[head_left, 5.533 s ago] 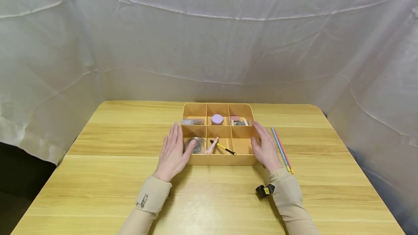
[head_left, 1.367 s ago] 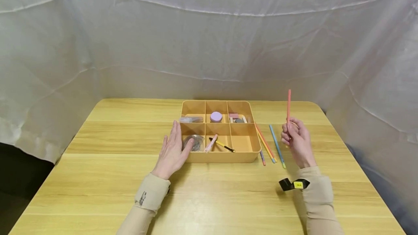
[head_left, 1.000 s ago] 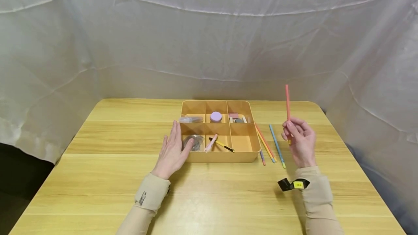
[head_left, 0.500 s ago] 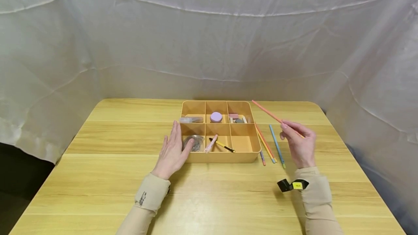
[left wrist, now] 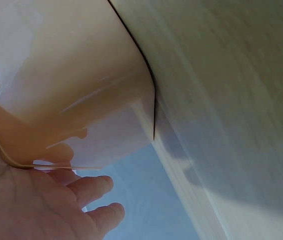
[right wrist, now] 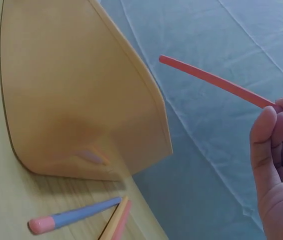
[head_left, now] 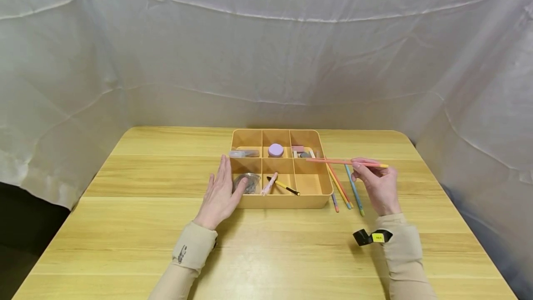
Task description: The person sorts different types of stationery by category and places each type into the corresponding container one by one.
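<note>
My right hand (head_left: 380,190) pinches a coral pencil (head_left: 335,161) with a yellow end between thumb and fingers. Held nearly level, the pencil points left, its far tip over the right part of an orange divided organizer box (head_left: 283,202). My left hand (head_left: 220,198) rests along the box's left side, fingers straight and thumb over the rim. In the left wrist view its palm lies at the corner of the box's rim. Inside the front compartments are a round clear case (head_left: 250,183), a pink pen-like item (head_left: 269,184) and a yellow-and-black pen (head_left: 287,189).
Several pencils lie right of the box, among them a blue pencil (head_left: 355,191) and a purple pencil with a pink end (right wrist: 79,215). The rear compartments hold a purple round lid (head_left: 275,150), a clear tube-like item (head_left: 243,153) and small blocks (head_left: 297,149).
My right hand has left the box's right side and picked up the coral pencil from the table. The pencil has swung from upright to nearly level, pointing left. My left hand stays put.
</note>
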The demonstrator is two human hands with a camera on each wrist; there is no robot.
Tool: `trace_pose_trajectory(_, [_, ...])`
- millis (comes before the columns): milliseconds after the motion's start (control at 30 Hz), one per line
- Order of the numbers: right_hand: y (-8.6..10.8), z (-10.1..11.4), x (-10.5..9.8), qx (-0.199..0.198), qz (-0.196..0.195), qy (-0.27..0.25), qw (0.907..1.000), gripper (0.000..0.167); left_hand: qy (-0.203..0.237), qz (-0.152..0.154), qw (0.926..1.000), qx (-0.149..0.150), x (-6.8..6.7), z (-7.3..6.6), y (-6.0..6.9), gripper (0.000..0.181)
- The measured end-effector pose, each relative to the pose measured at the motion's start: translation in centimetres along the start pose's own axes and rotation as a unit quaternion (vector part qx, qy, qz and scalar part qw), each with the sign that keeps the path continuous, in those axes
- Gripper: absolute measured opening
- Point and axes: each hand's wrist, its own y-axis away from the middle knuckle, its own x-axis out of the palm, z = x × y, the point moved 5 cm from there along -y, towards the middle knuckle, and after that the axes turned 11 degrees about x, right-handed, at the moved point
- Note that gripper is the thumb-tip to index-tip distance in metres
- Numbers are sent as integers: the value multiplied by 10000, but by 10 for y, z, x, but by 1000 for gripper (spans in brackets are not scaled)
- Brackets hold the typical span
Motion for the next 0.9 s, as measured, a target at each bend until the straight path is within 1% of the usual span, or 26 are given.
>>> trace_pose_trajectory(100, [0,-1,0,-2,-264,711,9971,13,9,-2,10000,-6,0,0,0,83])
trace_pose_trajectory(167, [-1,-3,0,6,-403,1185,9921,16,17,-2,10000,-8,-1,0,0,83])
trace_pose_trajectory(233, [-2,-4,2,21,-357,1563,9871,23,23,3,10000,-14,-1,0,0,83])
trace_pose_trajectory(400, [-3,-10,8,208,131,1757,9841,32,33,7,10000,-20,-1,-1,0,83])
trace_pose_trajectory(500, [-3,-13,10,353,230,1920,9805,34,35,11,10000,-24,-1,-1,0,83])
trace_pose_trajectory(633, [-3,-17,10,492,355,2303,9712,34,44,28,10000,-31,-1,-1,0,83])
trace_pose_trajectory(767, [-3,-19,12,599,528,2660,9607,31,47,24,10000,-33,-1,-2,0,83])
trace_pose_trajectory(900, [-3,-21,13,672,666,2841,9541,28,32,13,10000,-36,-1,-1,0,82])
